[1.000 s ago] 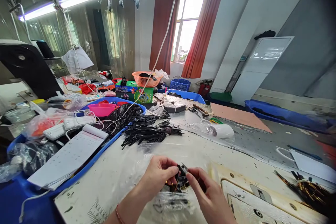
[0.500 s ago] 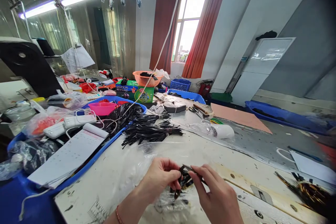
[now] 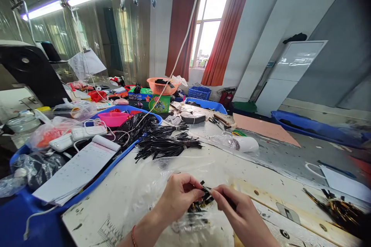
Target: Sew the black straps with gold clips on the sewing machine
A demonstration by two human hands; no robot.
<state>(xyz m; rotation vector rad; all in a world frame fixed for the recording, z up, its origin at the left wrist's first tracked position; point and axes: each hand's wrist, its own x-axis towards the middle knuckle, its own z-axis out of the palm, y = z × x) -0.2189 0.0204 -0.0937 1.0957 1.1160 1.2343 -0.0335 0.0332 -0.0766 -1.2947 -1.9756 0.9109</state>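
My left hand is closed, thumb and forefinger pinched on a short black strip. From the right, my right hand pinches the same strip with its fingertips. Only a small part of the strip shows between the two hands. Just below it, a few black and gold pieces lie on a clear plastic bag on the white tabletop. Beyond my hands, bundles of black strips lie tied together.
To the left stands a blue tray with a notepad and a white power strip. A plastic-wrapped white roll lies farther right. At the right edge is a coil of black and gold strips.
The dark strip, which showed curled around my left fingers, now shows only as a short length between the fingertips. My right hand has shifted slightly to the right.
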